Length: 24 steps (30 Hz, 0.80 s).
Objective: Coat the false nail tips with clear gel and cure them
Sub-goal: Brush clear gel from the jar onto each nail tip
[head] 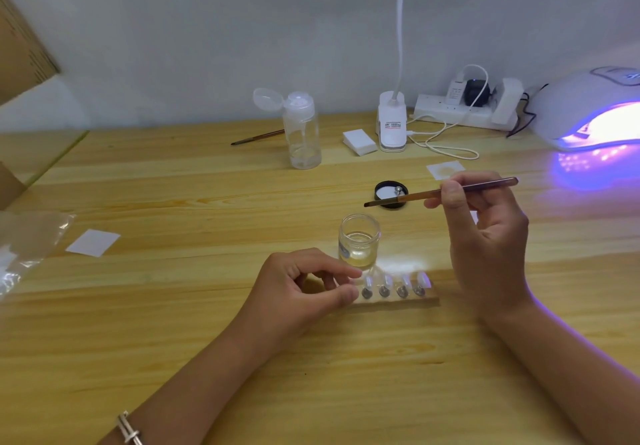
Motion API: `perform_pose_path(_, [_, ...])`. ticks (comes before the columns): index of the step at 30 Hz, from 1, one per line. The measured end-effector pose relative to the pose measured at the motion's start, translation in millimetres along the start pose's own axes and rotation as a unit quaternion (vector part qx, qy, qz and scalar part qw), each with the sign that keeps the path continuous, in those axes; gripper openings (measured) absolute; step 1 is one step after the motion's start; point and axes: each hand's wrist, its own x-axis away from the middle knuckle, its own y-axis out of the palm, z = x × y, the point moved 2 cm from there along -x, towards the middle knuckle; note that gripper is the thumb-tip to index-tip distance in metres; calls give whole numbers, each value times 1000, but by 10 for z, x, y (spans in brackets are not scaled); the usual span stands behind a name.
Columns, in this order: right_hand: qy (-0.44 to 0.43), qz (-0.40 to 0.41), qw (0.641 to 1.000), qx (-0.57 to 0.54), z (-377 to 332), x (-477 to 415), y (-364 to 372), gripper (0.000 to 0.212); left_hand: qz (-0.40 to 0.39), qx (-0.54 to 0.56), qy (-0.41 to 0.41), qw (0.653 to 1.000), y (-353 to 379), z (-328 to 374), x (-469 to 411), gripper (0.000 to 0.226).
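The nail tips (403, 283) on their holder (398, 302), just before the gel jar (358, 240), are being steadied by the pinching left hand (304, 288). The brush (415, 197) is being pinched in the right hand (485, 236). Coating and curing seemingly remain.

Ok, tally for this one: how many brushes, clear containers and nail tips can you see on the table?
Brushes: 2, held brush, lying brush
Clear containers: 2, gel jar, pump bottle
Nail tips showing: 4; left hand on the holder may hide more
Total: 8
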Motion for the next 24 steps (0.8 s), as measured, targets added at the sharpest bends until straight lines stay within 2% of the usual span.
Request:
perform_pose_path(9, [9,15,999,-33,-28,33,12,5,7,22,-16,1000,13,-32,-26,16])
perform_pose_path(16, [-16,-9,999,-37,-73,71,41,7,17,9,6,1000,20,-50,-35,23])
perform_pose_path(20, [-20,-19,999,-19,-75,82,56,14,14,0,10,1000,16,-60,-27,17])
perform_pose_path(24, [-8,-27,1000,-13,-55,86,64,11,18,-6,11,1000,26,-72,-30,13])
